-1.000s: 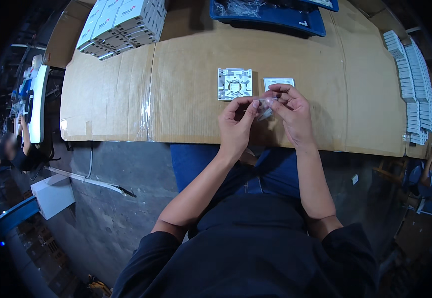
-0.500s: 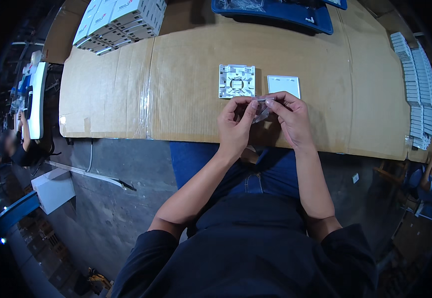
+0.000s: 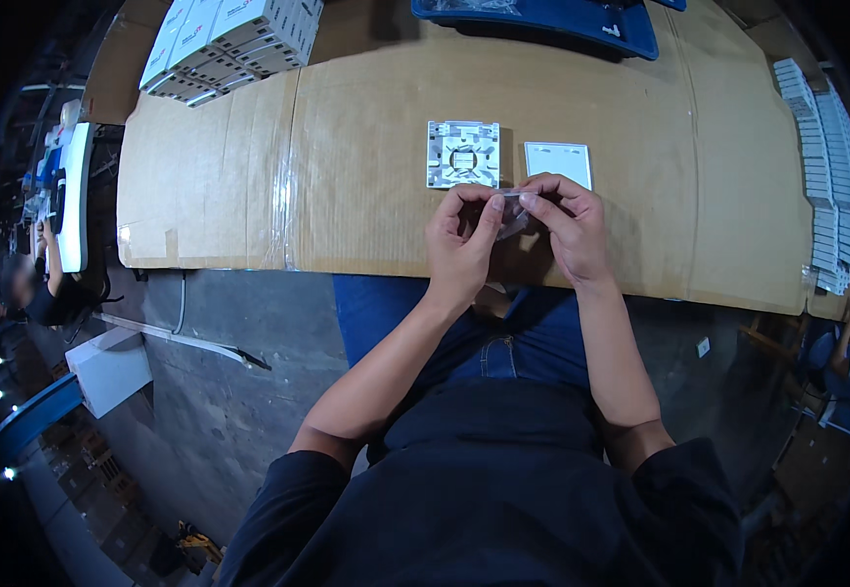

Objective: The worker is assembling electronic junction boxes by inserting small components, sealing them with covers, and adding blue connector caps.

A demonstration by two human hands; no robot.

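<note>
Between my two hands, near the front edge of the table, is a small clear plastic bag (image 3: 513,223). My left hand (image 3: 464,240) pinches its left side with thumb and fingers, and my right hand (image 3: 574,227) pinches the right side. What the bag contains is too small to make out. Just beyond my left fingers lies an open white square box base (image 3: 437,157) with a round part in its middle. A flat white square cover (image 3: 557,157) rests beyond my right hand, partly hidden by the fingers.
Stacked white boxes (image 3: 234,44) stand at the far left of the cardboard-covered table (image 3: 366,157). Blue trays (image 3: 542,29) holding clear bags sit at the far edge. Tall stacks of white square pieces (image 3: 821,176) line the right end. Other people work at both sides.
Both hands keep their pinch on the bag, with only slight finger movement. The whole view has shifted a little; the box base and cover lie as before.
</note>
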